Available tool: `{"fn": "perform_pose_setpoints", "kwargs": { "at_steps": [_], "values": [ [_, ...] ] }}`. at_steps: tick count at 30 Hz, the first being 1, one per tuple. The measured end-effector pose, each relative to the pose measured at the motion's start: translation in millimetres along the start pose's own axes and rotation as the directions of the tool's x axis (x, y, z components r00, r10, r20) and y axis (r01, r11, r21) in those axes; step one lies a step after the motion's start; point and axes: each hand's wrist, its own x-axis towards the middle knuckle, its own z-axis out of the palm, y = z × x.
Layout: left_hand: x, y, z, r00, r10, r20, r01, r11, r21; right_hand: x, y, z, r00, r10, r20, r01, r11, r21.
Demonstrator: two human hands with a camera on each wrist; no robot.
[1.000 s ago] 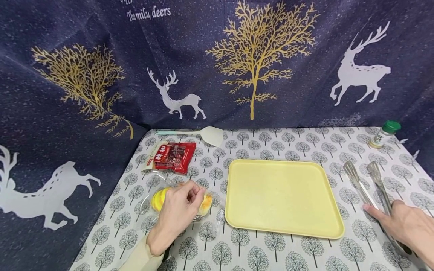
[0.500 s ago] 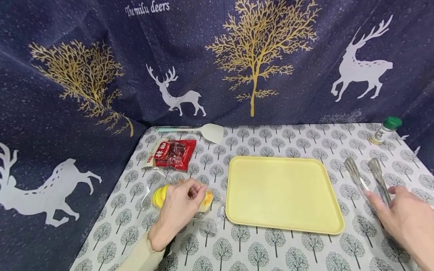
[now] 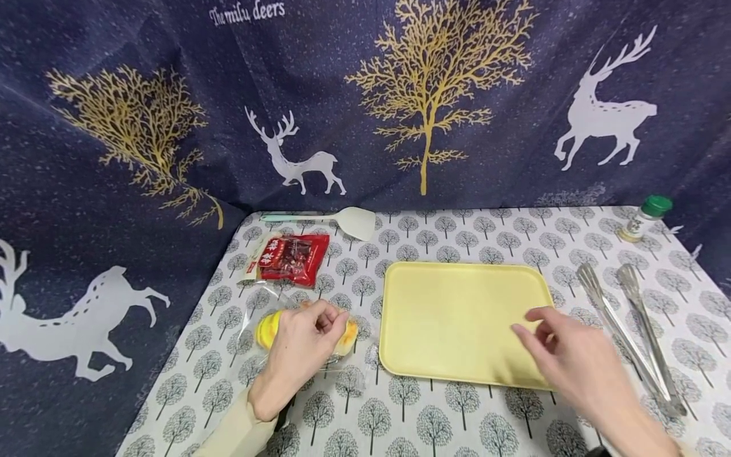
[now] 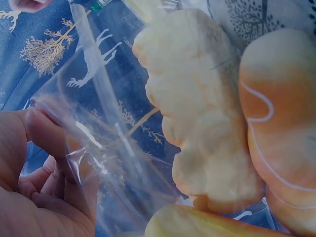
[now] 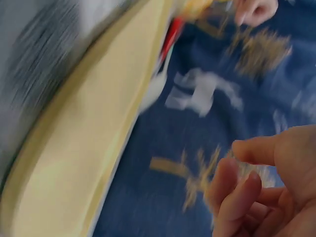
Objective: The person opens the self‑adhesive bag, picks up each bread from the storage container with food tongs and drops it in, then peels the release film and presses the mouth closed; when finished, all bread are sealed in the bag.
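My left hand (image 3: 305, 352) pinches the edge of a clear plastic bag (image 4: 98, 143) between thumb and fingers. Inside the bag lie several bread rolls: a pale lumpy one (image 4: 197, 108), a browned one with a white icing line (image 4: 281, 118) and a yellow one (image 3: 267, 330). In the head view the left hand covers part of the bag. My right hand (image 3: 577, 355) is over the right edge of the yellow tray (image 3: 468, 317), fingers loosely bent, thumb apart, holding nothing. Metal tongs (image 3: 645, 336) lie on the cloth to its right.
A red food packet (image 3: 294, 257) lies behind the bag, and a white spatula (image 3: 355, 223) with a mint handle is at the back. At the back right stands a small jar with a green lid (image 3: 642, 219). A dark curtain (image 3: 485, 127) hangs behind the table.
My right hand has left the tongs, which stay on the table, and moved left to the tray's right edge. The left hand keeps its pinch on the bag in nearly the same place.
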Motion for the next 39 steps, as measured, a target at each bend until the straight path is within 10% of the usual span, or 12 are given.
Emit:
{"fn": "perform_pose_setpoints", "kwargs": {
  "at_steps": [10, 18, 27, 36, 39],
  "values": [
    [0.0, -2.2, -0.3, 1.0, 0.016, 0.008, -0.016, 0.999, 0.032, -3, -85, 54, 0.973, -0.177, 0.149, 0.117, 0.932, 0.344],
    [4.8, -1.7, 0.2, 0.999, 0.032, 0.027, -0.034, 0.998, 0.052, 7, -124, 91, 0.885, -0.244, 0.396, 0.049, 0.895, 0.443],
    [6.8, -1.2, 0.3, 0.999, 0.045, 0.018, -0.046, 0.997, 0.058, 5, -151, 118, 0.846, -0.222, 0.484, -0.058, 0.865, 0.498],
    [4.9, -1.7, 1.4, 0.999, 0.034, 0.026, -0.035, 0.998, 0.048, -7, -167, 137, 0.811, -0.069, 0.581, -0.406, 0.649, 0.644],
    [3.9, -2.0, 1.9, 0.999, 0.033, 0.031, -0.035, 0.998, 0.053, -11, -170, 139, 0.778, -0.01, 0.629, -0.529, 0.53, 0.663]
  ]
}}
